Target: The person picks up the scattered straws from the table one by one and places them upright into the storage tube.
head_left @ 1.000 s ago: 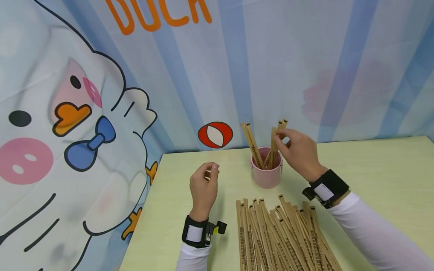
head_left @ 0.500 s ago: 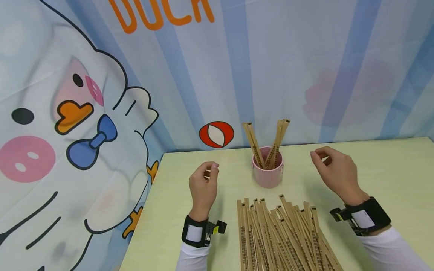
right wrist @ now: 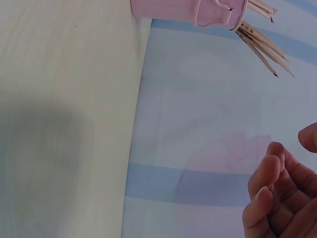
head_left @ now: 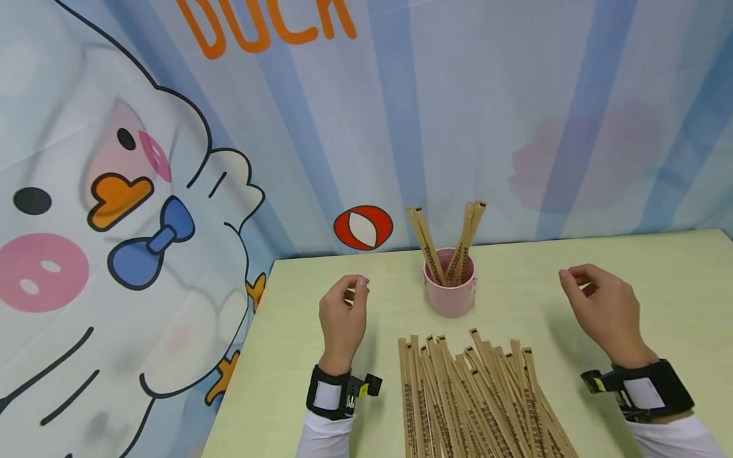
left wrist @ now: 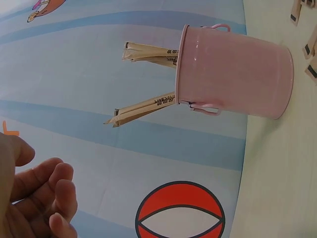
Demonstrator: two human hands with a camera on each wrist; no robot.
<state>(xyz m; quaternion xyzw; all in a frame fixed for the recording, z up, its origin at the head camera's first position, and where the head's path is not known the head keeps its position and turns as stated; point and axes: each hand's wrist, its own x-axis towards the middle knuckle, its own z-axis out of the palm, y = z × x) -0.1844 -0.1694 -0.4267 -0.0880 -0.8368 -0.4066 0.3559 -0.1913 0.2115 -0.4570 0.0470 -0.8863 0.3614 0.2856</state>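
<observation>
A pink bucket (head_left: 450, 299) with small side handles stands upright near the table's back edge. Two leaning groups of slim brown paper-wrapped sticks (head_left: 471, 235) with dark print rise from it. My left hand (head_left: 343, 318) hovers left of the bucket, fingers loosely curled with nothing in them; its fingers (left wrist: 64, 196) also show in the left wrist view. To the bucket's right, well apart from it, my right hand (head_left: 607, 312) is held above the table, its relaxed fingers (right wrist: 265, 171) bent and holding nothing. A wide pile of similar wrapped sticks (head_left: 481, 401) lies in front of the bucket.
The pale yellow table (head_left: 658, 267) ends at a blue striped backdrop cloth (head_left: 458, 95) with a printed duck (head_left: 189, 331) on the left. Each wrist wears a black strap with a small camera. The pile runs off the head view's bottom edge.
My right hand has let go of the wrapped sticks in the bucket and moved away to the right and toward me. The left hand has stayed in place.
</observation>
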